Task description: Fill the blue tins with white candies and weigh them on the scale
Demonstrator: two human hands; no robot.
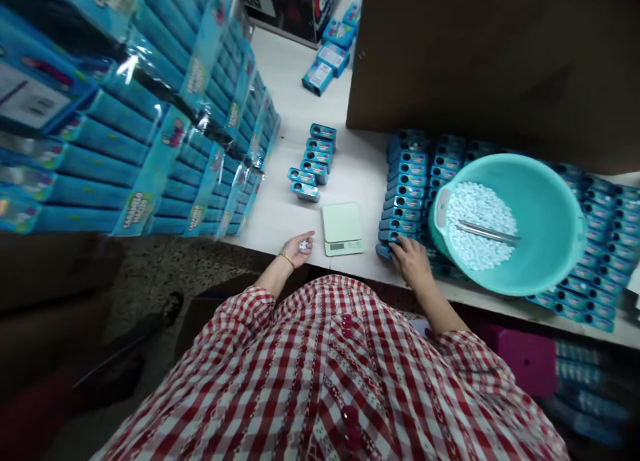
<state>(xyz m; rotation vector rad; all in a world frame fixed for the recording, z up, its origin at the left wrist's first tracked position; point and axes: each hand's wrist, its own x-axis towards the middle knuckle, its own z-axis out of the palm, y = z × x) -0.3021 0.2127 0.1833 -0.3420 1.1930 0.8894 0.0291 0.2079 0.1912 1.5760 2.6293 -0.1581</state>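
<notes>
My left hand point(299, 249) is turned palm up at the table's front edge, fingers curled around a few small white pellets point(303, 246). Just to its right lies a pale kitchen scale point(342, 222) with nothing on its plate. My right hand point(411, 261) has its fingers on a small blue box point(384, 250) at the front end of a row of blue boxes point(404, 192), each with a dark round spot on top. Beside that hand, a turquoise tub point(550, 248) holds a heap of white pellets point(480, 208) with a metal scoop-like tool point(487, 232) lying across them.
Several blue boxes point(316, 156) stand behind the scale. More lie near a dark printed carton point(290, 8) at the back. Plastic-wrapped stacks of blue packs point(165, 134) rise on the left. A brown panel point(490, 61) stands at the back right. Below the table is a pink object point(526, 361).
</notes>
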